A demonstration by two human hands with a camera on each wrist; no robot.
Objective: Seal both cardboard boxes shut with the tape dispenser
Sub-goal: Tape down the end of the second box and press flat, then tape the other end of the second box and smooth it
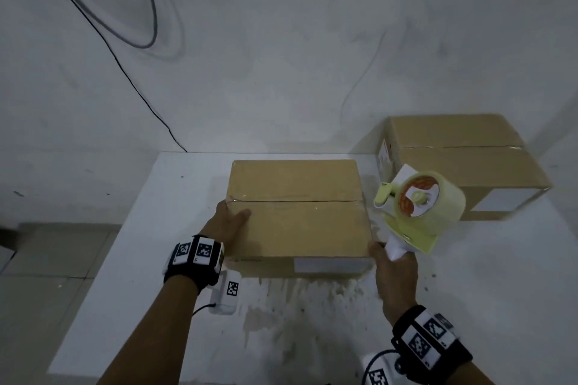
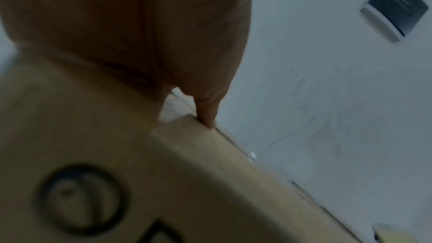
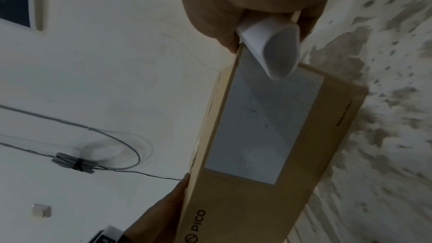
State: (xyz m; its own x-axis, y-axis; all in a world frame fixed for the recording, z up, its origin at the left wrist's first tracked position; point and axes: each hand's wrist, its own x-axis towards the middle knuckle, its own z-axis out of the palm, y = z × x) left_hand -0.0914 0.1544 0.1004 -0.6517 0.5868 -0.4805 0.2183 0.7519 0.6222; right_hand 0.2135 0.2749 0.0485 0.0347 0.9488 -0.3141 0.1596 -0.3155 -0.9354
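The near cardboard box (image 1: 297,222) lies flaps-down in the middle of the white table (image 1: 150,244), its centre seam running left to right. My left hand (image 1: 228,222) rests against its left end, thumb laid on top by the seam; the left wrist view shows the palm (image 2: 140,34) on the cardboard (image 2: 187,173). My right hand (image 1: 395,272) grips the white handle of the green tape dispenser (image 1: 419,206), held just off the box's right end. In the right wrist view the handle (image 3: 273,51) sits over the box's labelled side (image 3: 308,154). The second box (image 1: 463,162) stands at the back right.
A white wall rises right behind the table, with a black cable (image 1: 125,72) hanging down it to the table's back edge. The tabletop in front of the near box is worn and stained (image 1: 312,306). Tiled floor (image 1: 47,275) lies off the table's left edge.
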